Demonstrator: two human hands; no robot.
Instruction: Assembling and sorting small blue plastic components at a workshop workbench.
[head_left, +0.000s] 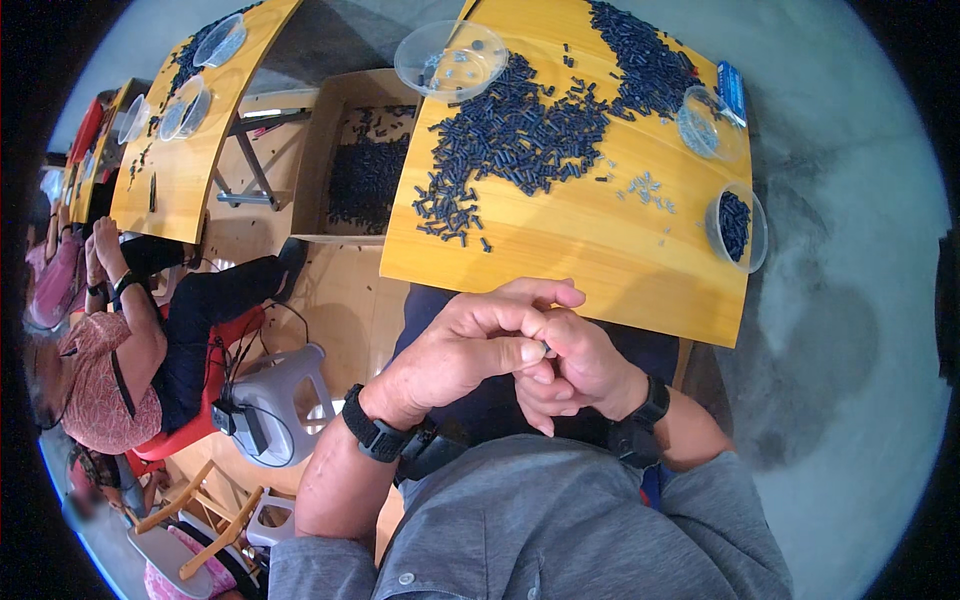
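Note:
In front of my body, just off the table's near edge, my left hand [462,347] and my right hand [588,368] meet with fingertips pressed together. Both are closed, pinching at one spot. A tiny dark bit shows between the fingertips, but fingers cover most of it, so its kind is unclear. Beyond them on the yellow table [570,235] lies a heap of small black cylindrical parts [525,130]. A scatter of small pale, shiny pieces [648,190] sits to its right.
Clear plastic tubs stand at the table's far left [412,62] and right [760,240]. A blue box [731,92] lies at the far right corner. Left of the table is a cardboard box [309,180] of black parts. A seated person [120,365] and grey stool [275,400] are at left.

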